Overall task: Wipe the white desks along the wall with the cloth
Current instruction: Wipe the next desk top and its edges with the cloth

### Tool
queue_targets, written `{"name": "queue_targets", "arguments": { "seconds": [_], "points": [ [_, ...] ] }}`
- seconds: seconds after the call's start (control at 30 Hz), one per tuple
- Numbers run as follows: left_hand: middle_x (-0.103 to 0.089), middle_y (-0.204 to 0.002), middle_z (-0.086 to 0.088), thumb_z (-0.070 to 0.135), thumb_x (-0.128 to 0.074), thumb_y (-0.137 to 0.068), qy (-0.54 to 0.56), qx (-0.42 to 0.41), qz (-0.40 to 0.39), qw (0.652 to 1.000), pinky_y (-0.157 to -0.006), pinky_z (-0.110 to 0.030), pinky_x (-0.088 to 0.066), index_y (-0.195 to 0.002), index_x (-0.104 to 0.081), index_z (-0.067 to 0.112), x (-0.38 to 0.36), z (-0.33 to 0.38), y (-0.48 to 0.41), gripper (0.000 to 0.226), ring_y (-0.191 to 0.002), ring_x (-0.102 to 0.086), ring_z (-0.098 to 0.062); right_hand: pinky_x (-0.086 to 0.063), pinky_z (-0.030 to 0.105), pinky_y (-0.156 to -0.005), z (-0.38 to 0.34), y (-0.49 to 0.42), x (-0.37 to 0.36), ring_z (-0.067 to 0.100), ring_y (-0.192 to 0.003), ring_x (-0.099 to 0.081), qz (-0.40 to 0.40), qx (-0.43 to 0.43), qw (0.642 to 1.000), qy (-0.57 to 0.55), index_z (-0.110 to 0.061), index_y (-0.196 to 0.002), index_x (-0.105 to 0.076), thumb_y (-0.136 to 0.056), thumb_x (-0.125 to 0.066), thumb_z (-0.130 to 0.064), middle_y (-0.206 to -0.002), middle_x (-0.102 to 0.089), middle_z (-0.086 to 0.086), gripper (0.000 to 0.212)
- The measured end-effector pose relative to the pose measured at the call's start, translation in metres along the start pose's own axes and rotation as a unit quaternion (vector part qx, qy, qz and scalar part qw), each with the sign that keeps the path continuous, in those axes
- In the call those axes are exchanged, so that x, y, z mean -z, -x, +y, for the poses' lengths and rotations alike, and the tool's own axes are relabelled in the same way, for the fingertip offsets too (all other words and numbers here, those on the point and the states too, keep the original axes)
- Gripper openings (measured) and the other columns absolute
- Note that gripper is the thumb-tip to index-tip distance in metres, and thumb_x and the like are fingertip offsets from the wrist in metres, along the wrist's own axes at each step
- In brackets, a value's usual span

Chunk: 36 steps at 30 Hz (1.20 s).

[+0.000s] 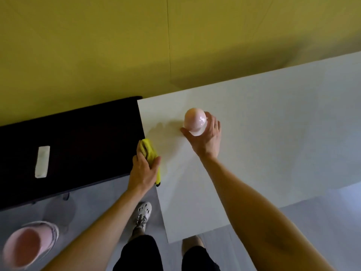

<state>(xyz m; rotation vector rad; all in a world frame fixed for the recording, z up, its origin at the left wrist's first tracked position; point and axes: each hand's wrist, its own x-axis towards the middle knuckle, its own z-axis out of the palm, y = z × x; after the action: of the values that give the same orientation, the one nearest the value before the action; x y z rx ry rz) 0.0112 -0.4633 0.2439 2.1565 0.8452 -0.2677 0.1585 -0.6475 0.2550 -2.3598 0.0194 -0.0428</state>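
Likely an office or study room: a flat white rectangular surface (273, 133) stands against a mustard-yellow panelled wall (97, 45), a black-topped unit (82, 137) sits just beside its end, and a pink plastic bucket (29, 245) stands on the smooth pale grey floor (322, 222).

cloth (150, 153) yellow, dark trim at one corner | desk (273, 133) plain white | wall (97, 45) mustard yellow, plain | cabinet (78, 143) black | strip (42, 161) on it white | container (195, 121) glossy pale pink | bucket (29, 245) pink | floor (312, 231) grey-blue | my shoe (143, 212) white, dark holes | my shorts (140, 255) black
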Motion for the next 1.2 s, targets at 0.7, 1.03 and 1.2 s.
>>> {"name": "queue_targets", "arguments": {
  "seconds": [0.7,1.03,1.2],
  "points": [
    [-0.011,-0.179,-0.019,0.056,-0.058,-0.105,-0.039,-0.01,0.106,0.994,-0.115,-0.055,-0.052,-0.166,-0.042,0.02,-0.033,0.007,-0.004,0.072,-0.155,-0.037,-0.049,-0.056,0.051,-0.084,0.057,0.06,0.029,0.026,-0.103,-0.059,-0.054,0.083,0.993,0.059,-0.016,-0.112,-0.067,-0.097,-0.076,-0.035,-0.104,-0.063,0.002,0.025],
    [-0.023,-0.179,-0.006,0.051,-0.053,-0.11,0.013,-0.053,0.164,0.985,-0.111,-0.049,-0.051,-0.166,-0.04,0.029,-0.006,0.032,-0.099,0.062,-0.151,-0.047,-0.038,-0.014,0.06,-0.134,0.013,-0.002,-0.07,0.032,-0.168,-0.015,-0.146,0.311,0.928,0.142,-0.019,-0.165,-0.046,-0.111,-0.046,-0.028,-0.177,-0.029,0.014,0.054],
    [-0.038,-0.172,-0.011,0.048,-0.057,-0.11,0.061,-0.078,0.176,0.979,-0.11,-0.043,-0.047,-0.165,-0.037,0.019,0.018,0.053,-0.175,0.066,-0.15,-0.047,-0.033,-0.015,0.062,-0.133,0.011,-0.003,-0.068,0.035,-0.167,-0.019,-0.121,0.324,0.925,0.156,-0.018,-0.162,-0.05,-0.11,-0.052,-0.027,-0.175,-0.033,0.016,0.053]
  ]
}}
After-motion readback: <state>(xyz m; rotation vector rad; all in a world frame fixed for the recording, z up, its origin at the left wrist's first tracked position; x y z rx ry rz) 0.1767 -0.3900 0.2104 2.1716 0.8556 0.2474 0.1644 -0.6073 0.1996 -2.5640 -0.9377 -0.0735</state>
